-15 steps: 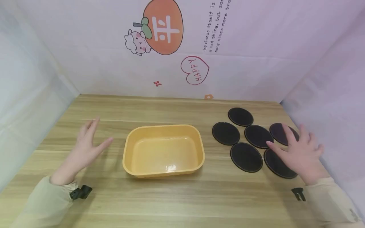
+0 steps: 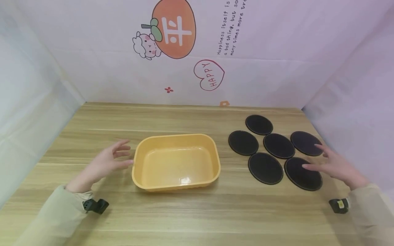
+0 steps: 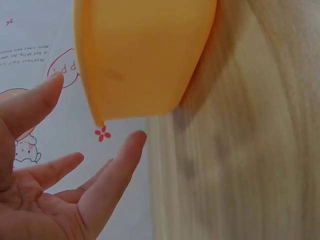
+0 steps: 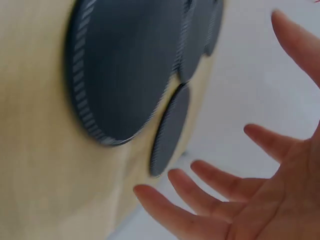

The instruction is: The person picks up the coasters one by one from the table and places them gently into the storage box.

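Observation:
A yellow rectangular basin (image 2: 176, 164) stands in the middle of the table. Close by its left wall is my left hand (image 2: 107, 164), fingers loosely spread and holding nothing; the left wrist view shows the fingertips (image 3: 137, 140) just off the basin's end wall (image 3: 135, 65). Several round black coasters with stitched rims lie flat to the right. My right hand (image 2: 335, 167) hovers at their right side, thumb over the nearest right coaster (image 2: 303, 174) and fingers by the far right coaster (image 2: 304, 143). In the right wrist view its fingers (image 4: 180, 215) are spread with nothing between them.
More coasters, among them a back one (image 2: 259, 124) and a left one (image 2: 243, 142), lie close together right of the basin. White cloth walls (image 2: 261, 78) with printed drawings enclose the wooden table (image 2: 191, 218) at back and sides.
My left hand has moved right, up to the basin's left side. My right hand has shifted right, uncovering more of the right-hand coasters. Basin and coasters stay in place.

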Demonstrator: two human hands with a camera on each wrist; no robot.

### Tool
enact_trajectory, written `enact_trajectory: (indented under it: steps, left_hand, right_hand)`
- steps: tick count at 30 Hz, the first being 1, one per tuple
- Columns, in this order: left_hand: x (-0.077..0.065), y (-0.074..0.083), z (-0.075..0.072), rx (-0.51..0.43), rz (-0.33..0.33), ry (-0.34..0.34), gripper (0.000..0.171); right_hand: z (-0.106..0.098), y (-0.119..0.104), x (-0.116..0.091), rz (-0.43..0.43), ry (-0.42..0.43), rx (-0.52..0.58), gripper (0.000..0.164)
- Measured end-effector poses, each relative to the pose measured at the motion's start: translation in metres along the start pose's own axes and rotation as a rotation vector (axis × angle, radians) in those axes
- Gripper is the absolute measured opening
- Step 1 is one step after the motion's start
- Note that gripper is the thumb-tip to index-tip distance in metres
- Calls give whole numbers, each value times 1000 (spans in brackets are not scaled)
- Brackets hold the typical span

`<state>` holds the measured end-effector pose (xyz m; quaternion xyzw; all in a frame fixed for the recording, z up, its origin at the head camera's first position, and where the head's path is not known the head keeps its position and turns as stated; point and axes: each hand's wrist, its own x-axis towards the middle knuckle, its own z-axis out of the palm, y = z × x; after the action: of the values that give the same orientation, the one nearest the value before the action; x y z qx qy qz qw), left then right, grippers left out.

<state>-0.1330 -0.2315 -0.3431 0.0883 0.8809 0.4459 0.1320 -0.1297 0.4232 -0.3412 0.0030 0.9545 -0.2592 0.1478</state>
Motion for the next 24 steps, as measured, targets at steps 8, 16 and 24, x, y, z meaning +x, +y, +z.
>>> enact_trajectory:
  steps: [8, 16, 24]
  left_hand:
    - [9, -6, 10, -259, -2, -124, 78]
    - [14, -6, 12, -292, -19, -148, 76]
    - [14, -7, 13, -313, -21, -154, 75]
  right_hand:
    - [3, 28, 9, 35, -127, 11, 104]
    - [9, 38, 18, -60, -87, -69, 97]
    - [15, 37, 21, -119, -69, -158, 94]
